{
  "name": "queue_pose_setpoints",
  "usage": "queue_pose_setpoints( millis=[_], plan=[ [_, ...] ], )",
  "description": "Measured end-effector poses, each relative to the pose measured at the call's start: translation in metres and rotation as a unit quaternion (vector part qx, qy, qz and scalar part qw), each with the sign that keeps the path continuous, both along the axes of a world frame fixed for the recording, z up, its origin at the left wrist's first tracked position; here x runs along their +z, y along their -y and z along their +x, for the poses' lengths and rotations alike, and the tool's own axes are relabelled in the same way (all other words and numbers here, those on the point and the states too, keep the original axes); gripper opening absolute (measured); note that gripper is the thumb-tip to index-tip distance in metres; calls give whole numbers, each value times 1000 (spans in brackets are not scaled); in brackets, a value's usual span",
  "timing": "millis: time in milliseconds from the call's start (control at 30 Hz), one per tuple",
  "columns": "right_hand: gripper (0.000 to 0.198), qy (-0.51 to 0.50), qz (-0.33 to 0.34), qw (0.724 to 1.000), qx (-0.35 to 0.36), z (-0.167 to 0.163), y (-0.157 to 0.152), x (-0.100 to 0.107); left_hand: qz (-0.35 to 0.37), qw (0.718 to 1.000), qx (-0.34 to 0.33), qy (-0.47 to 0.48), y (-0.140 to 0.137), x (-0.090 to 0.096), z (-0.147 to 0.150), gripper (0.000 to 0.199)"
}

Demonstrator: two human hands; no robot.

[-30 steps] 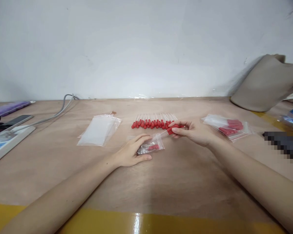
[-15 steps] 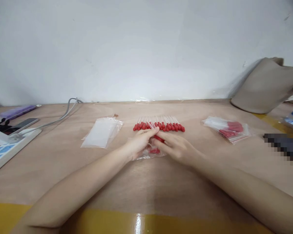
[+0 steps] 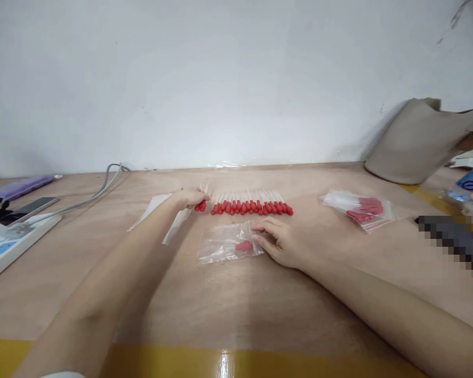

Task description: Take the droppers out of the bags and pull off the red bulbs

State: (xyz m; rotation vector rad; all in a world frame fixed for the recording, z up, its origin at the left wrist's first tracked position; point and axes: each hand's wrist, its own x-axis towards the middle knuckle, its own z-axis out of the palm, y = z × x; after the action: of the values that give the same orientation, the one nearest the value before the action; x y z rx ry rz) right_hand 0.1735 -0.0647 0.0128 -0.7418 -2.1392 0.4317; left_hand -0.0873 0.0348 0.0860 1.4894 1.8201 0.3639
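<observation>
A row of several clear droppers with red bulbs [image 3: 252, 206] lies across the middle of the wooden table [image 3: 236, 294]. My left hand [image 3: 189, 198] is at the row's left end, fingers closed on a couple of red-bulb droppers [image 3: 201, 205]. In front of the row lies a small clear zip bag [image 3: 226, 245] with red bulbs inside. My right hand [image 3: 281, 242] rests flat on the table, fingertips on the bag's right edge.
A stack of empty clear bags [image 3: 172, 220] lies under my left wrist. Filled bags with red bulbs [image 3: 358, 210] sit to the right. A power strip [image 3: 8, 244], cable [image 3: 90, 194] and phone [image 3: 29, 206] are at far left; a beige bag [image 3: 421, 139] at back right.
My left hand left the zip bag and reached to the row's left end, closing on droppers. My right hand let its droppers go and came down onto the bag's edge.
</observation>
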Motion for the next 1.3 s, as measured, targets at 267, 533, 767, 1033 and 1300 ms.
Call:
queue_pose_setpoints(
  millis=[267,533,767,1033,1300],
  plan=[
    [23,12,-14,1000,9,-1,2,-1,-26,999,-16,-45,-16,-14,10,18],
    [22,34,-21,999,26,0,2,-3,-9,1000,-14,-21,-13,-10,10,10],
    [21,41,-21,998,33,-1,2,-1,-9,999,0,-49,-7,-3,10,12],
    [21,43,-27,998,32,0,2,-2,-21,998,-2,-65,-1,-6,14,23],
    [12,-8,-72,996,-51,-1,-2,-4,145,976,-19,-162,20,-9,15,29]
  ],
)
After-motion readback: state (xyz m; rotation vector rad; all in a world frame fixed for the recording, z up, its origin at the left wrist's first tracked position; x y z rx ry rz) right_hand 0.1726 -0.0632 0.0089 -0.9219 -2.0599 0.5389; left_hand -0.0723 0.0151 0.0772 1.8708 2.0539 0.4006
